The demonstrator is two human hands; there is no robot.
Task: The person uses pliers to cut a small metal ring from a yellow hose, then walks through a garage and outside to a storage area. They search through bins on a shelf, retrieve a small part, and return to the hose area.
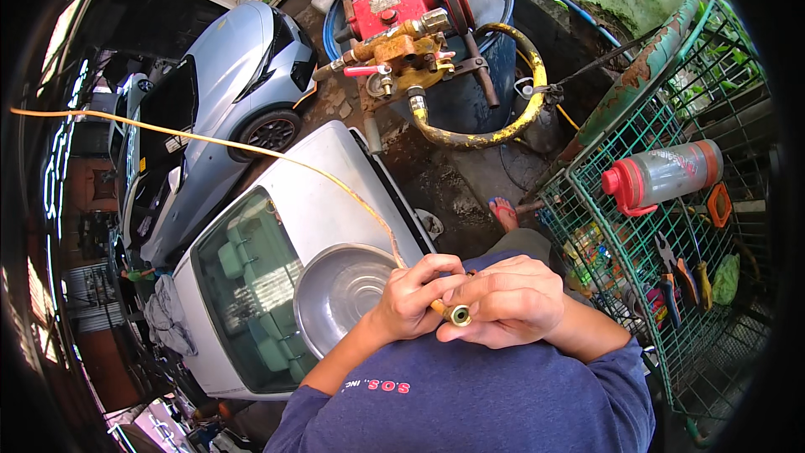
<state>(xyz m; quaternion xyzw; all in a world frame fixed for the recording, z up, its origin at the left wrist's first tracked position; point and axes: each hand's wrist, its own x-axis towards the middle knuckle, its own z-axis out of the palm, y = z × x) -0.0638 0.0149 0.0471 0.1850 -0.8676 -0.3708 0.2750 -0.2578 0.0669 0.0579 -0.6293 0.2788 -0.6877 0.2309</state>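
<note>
Fingers (495,287) of your left hand (409,298) and right hand (516,304) clamped on yellow hose (289,159), held end at five o'clock, tail toward ten. Brass fitting (454,317) already on tip; can't tell whether tightening's left.

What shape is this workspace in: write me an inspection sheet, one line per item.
Surface: dark, stained floor; no worktop visible under the hands.
Job's things: thin yellow hose, brass end fitting facing the camera.
Clutter: clear bottle and pliers at the green wire cart; metal basin, support unclear.
Grip: left hand holds the hose, right hand the fitting.
Cables: thick yellow hose curves from the red pump; electrical cables uncertain.
Surroundings: silver car, white vehicle.
</note>
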